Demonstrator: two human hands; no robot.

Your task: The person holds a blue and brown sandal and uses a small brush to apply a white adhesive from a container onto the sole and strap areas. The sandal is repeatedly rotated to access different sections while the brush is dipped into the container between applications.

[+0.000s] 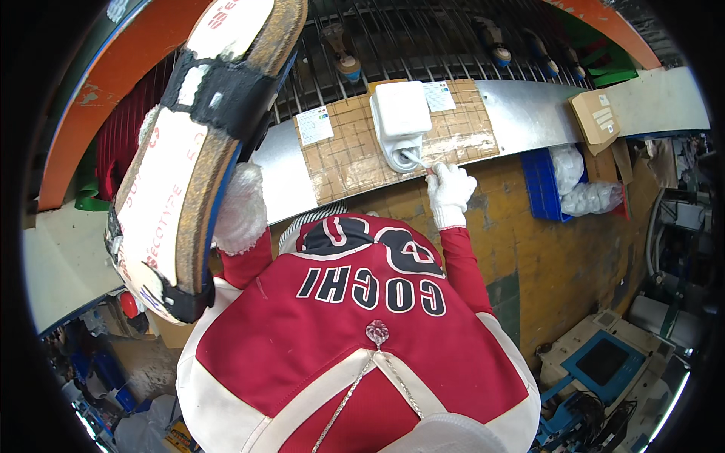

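My left hand (242,208), in a fuzzy white glove, is at the edge of a long, curved block (170,181) raised at the left. Brown cork-like sides, a blue edge, white panels with red writing and black tape bands mark the block; it hides most of my fingers, which seem wrapped round it. My right hand (451,192), also white-gloved, is closed on a thin white stick (415,159). That stick leans into the round opening of a white plastic container (400,113). The container stands on a taped cardboard sheet (340,162).
A metal ledge (525,113) runs below a rack of thin rods (423,41). Paper labels (314,125) lie on the cardboard. To the right are a small cardboard box (594,121) and a blue bin (545,185) with clear plastic bags. Blue equipment (600,359) stands lower right.
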